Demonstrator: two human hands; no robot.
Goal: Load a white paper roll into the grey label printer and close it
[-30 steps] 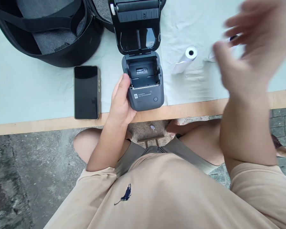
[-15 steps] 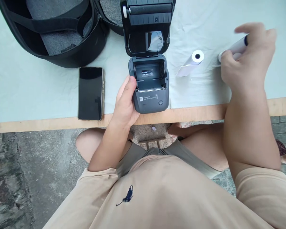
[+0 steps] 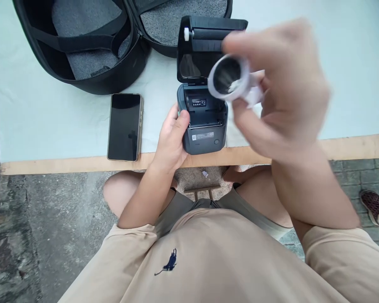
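Observation:
A dark grey label printer (image 3: 205,141) sits at the table's front edge with its black lid (image 3: 189,67) raised and its inner compartment bare. My left hand (image 3: 173,139) grips the printer's left side, thumb on the rim. Above the printer's right side, my right hand (image 3: 281,84), blurred by motion, holds a white paper roll (image 3: 251,86) between thumb and fingers. The roll's wide dark core faces the camera. Part of the lid and compartment is hidden behind the roll and fingers.
A black phone (image 3: 124,126) lies left of the printer. An open black case (image 3: 101,80) with grey lining stands at the back left. The wooden table edge (image 3: 82,163) runs across the front. A person's shoe (image 3: 374,205) shows at the far right below the table.
My right hand has lifted the roll from the table's right side and brought it left over the printer. The small upright roll is now out of sight behind that hand. The view has shifted slightly.

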